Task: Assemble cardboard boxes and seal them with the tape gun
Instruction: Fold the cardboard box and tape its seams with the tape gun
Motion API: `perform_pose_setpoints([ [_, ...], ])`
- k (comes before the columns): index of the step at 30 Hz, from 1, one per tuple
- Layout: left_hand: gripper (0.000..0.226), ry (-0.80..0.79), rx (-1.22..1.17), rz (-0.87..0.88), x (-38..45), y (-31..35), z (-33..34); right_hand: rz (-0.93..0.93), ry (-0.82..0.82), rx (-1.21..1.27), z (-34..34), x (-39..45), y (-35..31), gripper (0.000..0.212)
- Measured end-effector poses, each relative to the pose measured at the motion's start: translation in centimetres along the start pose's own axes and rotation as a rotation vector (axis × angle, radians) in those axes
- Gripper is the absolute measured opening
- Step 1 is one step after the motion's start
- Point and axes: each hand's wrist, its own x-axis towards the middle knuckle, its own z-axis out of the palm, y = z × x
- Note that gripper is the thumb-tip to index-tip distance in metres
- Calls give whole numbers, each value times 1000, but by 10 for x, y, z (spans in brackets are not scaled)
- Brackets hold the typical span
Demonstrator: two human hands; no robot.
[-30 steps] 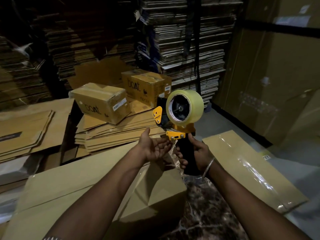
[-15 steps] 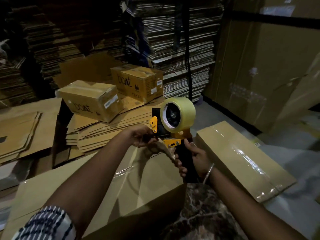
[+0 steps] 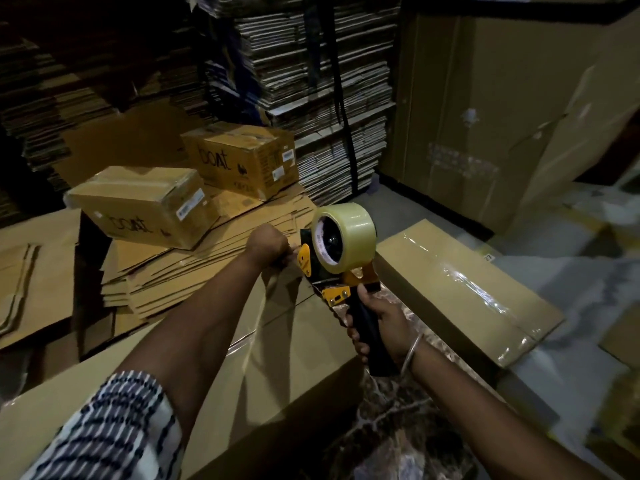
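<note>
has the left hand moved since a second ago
Yes. The left hand has gone from under the tape gun to its left side, level with the yellow guard, now curled shut.

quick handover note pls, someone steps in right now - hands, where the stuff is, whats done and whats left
Right hand: grip closed round the black handle of the tape gun, held upright above the big box.
Left hand: fingers curled at the gun's front; whether they pinch the tape end cannot be told.
Done: two sealed boxes sit on the flat cardboard stack behind.
Left: lay tape along the big box's top seam, then build more from the flats.
</note>
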Motion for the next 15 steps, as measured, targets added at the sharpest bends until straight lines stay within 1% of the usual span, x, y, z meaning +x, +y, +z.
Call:
perform_pose_setpoints([
  [2, 33, 53, 292, 91, 2, -1, -1, 2, 13, 3, -1, -1, 3, 62],
  [3, 40, 76, 365, 124, 2, 0, -2, -3, 19, 1, -1, -2, 4, 62],
  [5, 42, 105, 446, 183, 6, 1, -2, -2, 30, -9, 1, -3, 4, 63],
  [10, 35, 130, 417, 197, 12, -1, -2, 34, 47, 19, 8, -2, -4, 62],
  [13, 31, 75, 414, 177, 18, -4, -2, 52, 42, 41, 14, 1, -6, 62],
  [15, 28, 68, 399, 154, 23, -5, -1, 60, 43, 50, 16, 4, -5, 62],
])
